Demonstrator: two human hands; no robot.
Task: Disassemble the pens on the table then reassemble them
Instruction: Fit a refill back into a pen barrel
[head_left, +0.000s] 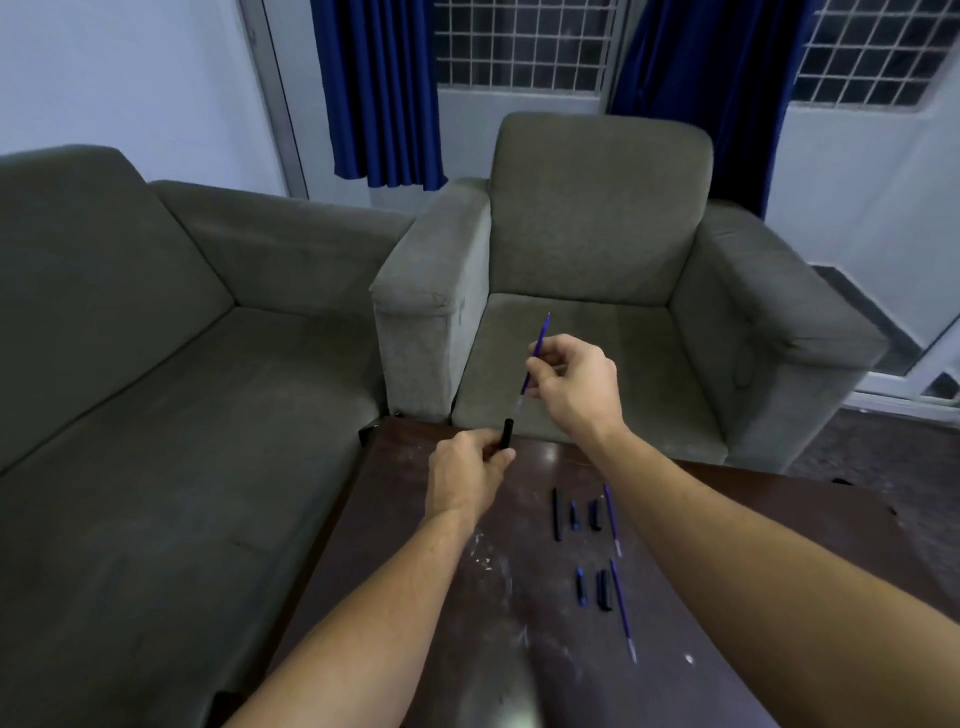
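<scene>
indoors, dark scuffed table (727, 519) before grey armchair (597, 249), blue curtains (379, 93).

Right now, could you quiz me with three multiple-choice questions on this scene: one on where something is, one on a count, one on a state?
1. Where is the black barrel?
A. In the left hand
B. On the armchair
C. On the floor

2. How many blue refills lie on the table?
A. None
B. Two
C. Five

3. What state is the refill in the right hand?
A. Fully inside the barrel
B. Snapped in two
C. Outside the barrel, held above it

Answers:
1. A: the left hand grips the barrel, its open end up.
2. B: one refill lies by the far parts, another by the near parts.
3. C: the refill's lower end hangs just above the barrel's mouth, not in it.
</scene>
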